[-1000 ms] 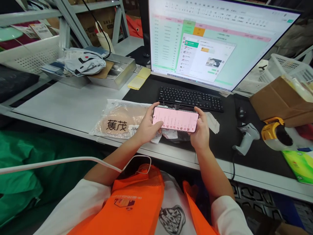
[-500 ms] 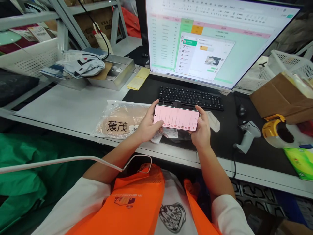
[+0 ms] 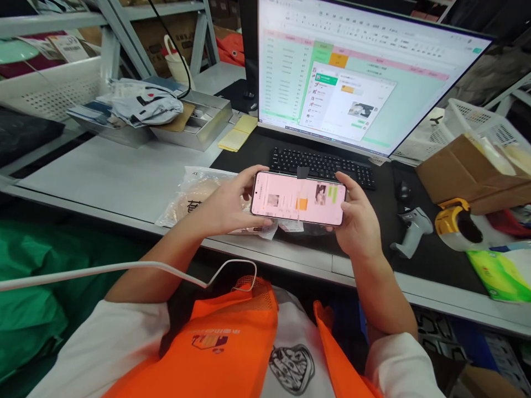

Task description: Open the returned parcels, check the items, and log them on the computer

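A smartphone (image 3: 282,196) is held sideways between both hands above the desk's front edge, its pink screen facing me with pictures and green message bubbles. My left hand (image 3: 230,204) grips the phone's left end, the thumb along the lower edge and a finger at the top corner. At the other end, my right hand (image 3: 359,215) is closed on the phone, its thumb by the screen's right side. Under and behind my left hand lies a clear plastic bag (image 3: 178,207) with something beige inside and dark printed characters, partly covered by my hand and wrist.
Behind the phone stand a black keyboard (image 3: 323,165) and a large monitor (image 3: 415,94). To the right lie a mouse (image 3: 403,191), a barcode scanner (image 3: 415,232), a tape dispenser (image 3: 456,224) and a cardboard box (image 3: 460,171). A metal tray (image 3: 207,124) and yellow notes (image 3: 238,132) sit left.
The phone screen has switched from a list to a message page. My left thumb has moved off the screen to the lower edge. Both hands and the phone appear slightly nearer me.
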`<state>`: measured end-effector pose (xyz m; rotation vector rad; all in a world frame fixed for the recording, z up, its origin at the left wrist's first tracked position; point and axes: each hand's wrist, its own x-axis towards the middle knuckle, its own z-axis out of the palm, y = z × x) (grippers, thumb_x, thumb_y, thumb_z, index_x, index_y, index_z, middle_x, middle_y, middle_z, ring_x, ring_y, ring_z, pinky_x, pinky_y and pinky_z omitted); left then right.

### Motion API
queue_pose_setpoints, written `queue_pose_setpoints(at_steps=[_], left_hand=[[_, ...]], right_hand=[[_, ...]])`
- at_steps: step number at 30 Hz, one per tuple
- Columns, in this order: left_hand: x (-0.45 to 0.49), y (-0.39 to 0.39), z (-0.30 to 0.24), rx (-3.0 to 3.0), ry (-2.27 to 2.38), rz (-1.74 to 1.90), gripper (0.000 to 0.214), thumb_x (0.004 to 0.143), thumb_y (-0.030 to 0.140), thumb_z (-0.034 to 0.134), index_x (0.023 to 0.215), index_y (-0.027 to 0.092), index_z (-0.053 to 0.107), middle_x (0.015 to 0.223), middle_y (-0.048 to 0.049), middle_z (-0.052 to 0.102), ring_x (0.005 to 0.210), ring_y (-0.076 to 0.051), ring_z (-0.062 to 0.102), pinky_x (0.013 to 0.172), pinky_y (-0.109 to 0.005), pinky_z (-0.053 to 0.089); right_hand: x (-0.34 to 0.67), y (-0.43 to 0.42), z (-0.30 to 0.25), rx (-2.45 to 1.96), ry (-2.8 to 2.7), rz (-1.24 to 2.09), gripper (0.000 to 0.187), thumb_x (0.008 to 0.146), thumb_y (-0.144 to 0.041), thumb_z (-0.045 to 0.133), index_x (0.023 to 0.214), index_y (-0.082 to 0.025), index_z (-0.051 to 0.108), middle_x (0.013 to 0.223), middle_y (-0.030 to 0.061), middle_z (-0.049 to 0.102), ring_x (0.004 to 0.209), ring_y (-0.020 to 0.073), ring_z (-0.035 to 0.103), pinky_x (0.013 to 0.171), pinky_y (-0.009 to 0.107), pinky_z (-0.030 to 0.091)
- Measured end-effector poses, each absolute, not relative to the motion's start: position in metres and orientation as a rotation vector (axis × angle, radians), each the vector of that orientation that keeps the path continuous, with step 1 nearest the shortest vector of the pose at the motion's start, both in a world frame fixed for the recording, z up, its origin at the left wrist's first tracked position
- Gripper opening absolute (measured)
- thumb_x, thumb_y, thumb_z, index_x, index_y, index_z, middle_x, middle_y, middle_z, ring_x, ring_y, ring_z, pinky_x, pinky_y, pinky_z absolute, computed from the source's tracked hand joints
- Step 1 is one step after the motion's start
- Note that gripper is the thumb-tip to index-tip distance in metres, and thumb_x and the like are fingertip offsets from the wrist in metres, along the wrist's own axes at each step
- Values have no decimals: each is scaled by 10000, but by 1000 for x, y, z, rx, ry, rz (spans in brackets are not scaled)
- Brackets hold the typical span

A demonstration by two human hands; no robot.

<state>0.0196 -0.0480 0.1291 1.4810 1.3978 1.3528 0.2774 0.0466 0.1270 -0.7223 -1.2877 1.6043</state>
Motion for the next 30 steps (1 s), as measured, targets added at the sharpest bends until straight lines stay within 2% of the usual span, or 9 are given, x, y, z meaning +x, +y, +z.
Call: queue_pose_setpoints(at_steps=[6, 10, 14, 20, 27, 30], left_hand=[[13, -59, 141, 1578, 1512, 1365, 1023, 455, 316, 1006, 1379, 183, 589, 1142, -73, 665, 979, -242, 662, 891, -320, 561], [16, -66, 140, 1818, 1647, 1217, 956, 617, 400, 930, 1457, 245, 500, 1210, -61, 647, 989, -212, 654, 907, -314, 555], [17, -70, 137, 1977, 1773, 1121, 860, 731, 411, 845, 1481, 253, 457, 1237, -63, 649, 988, -199, 647, 895, -300, 546], [15, -67, 134, 2140, 1810, 1163, 782, 760, 406, 818, 1447, 232, 487, 1295, -88, 631, 1097, -237, 636, 963, -331, 534], [14, -66, 129, 2174, 1813, 1171, 806, 761, 437, 831, 1460, 248, 478, 1371, -98, 586, 1219, -272, 600, 1060, -380, 502], [14, -65, 130, 2160, 1806, 1161, 835, 745, 460, 845, 1462, 242, 477, 1373, -104, 588, 1227, -285, 595, 1068, -398, 499]], right_hand=[[280, 44, 139, -684, -1334, 1616, 553, 744, -214, 618, 1290, -276, 678, 839, 0, 658, 579, 157, 587, 418, 263, 485], [280, 46, 135, -706, -1374, 1612, 458, 788, -242, 603, 1237, -290, 683, 806, -8, 648, 578, 173, 615, 425, 291, 534], [278, 46, 131, -730, -1411, 1555, 264, 910, -372, 601, 1146, -294, 690, 782, -2, 657, 590, 183, 628, 440, 297, 550], [278, 47, 130, -709, -1439, 1583, 337, 913, -514, 574, 1123, -274, 683, 776, 21, 662, 611, 215, 631, 432, 324, 547], [278, 50, 124, -702, -1427, 1607, 300, 898, -460, 586, 1086, -250, 689, 804, 32, 674, 622, 215, 638, 419, 314, 533], [278, 50, 123, -724, -1445, 1593, 330, 906, -443, 583, 1166, -260, 670, 783, 21, 654, 615, 211, 639, 425, 314, 532]])
